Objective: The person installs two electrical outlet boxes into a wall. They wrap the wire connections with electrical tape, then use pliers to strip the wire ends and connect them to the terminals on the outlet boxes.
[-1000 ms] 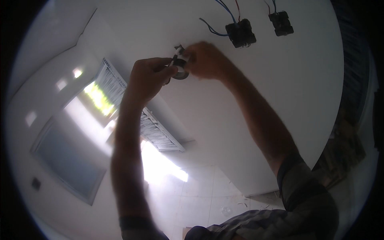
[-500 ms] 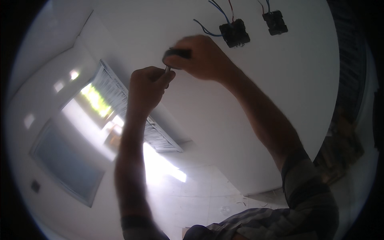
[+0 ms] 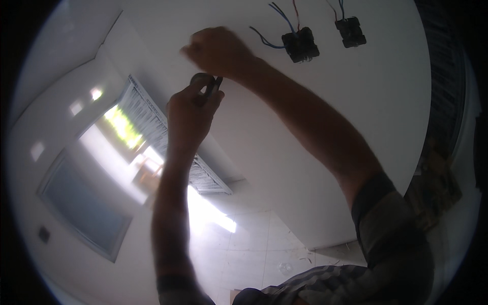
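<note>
One dark, ring-shaped roll [image 3: 204,76], pinched in your left hand [image 3: 190,116]; one right hand [image 3: 217,48] curled just above, contents untellable. Two black, squarish wall boxes [image 3: 301,44] with blue and red wires [image 3: 273,47]. Your left forearm [image 3: 170,218] hides part of one grey, dark-streaked panel [image 3: 146,107].

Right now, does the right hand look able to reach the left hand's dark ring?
Likely yes: the right hand looks close, and the dark ring stands partly clear of the left hand.
</note>
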The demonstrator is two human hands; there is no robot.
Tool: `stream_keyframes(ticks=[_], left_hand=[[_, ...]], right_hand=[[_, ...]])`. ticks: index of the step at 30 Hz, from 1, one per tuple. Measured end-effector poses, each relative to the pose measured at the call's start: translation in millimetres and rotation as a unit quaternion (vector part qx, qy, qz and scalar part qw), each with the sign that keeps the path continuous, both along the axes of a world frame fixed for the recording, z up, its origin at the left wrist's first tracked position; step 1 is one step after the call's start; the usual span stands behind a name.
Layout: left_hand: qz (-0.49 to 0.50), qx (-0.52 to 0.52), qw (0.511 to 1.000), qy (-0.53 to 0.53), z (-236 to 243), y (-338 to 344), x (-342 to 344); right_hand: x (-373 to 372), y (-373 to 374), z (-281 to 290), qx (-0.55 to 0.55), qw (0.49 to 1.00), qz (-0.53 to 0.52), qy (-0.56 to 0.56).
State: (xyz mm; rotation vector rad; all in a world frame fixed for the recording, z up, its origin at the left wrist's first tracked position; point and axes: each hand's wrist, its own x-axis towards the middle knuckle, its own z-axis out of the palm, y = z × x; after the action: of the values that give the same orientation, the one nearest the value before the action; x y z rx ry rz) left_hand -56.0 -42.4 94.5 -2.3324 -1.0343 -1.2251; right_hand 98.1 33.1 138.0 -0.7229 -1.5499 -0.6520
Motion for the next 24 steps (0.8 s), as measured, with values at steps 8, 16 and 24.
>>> stream_keyframes(ticks=[8,16,24], left_hand=[[-0.037,-0.170,0.985,-0.013,20.7,-2.9,-5.8],[-0.051,-0.183,0.979,-0.078,12.1,-3.5,-16.3],[-0.015,-0.040,0.996,-0.084,-15.0,-6.2,6.2]], right_hand=[[25.3,-47.4,-97.4,-0.304,0.873,0.368,0.106],[29.9,-58.9,-96.9,-0.085,0.968,0.227,0.059],[8.2,-37.7,-14.2,-0.175,0.974,0.145,0.002]])
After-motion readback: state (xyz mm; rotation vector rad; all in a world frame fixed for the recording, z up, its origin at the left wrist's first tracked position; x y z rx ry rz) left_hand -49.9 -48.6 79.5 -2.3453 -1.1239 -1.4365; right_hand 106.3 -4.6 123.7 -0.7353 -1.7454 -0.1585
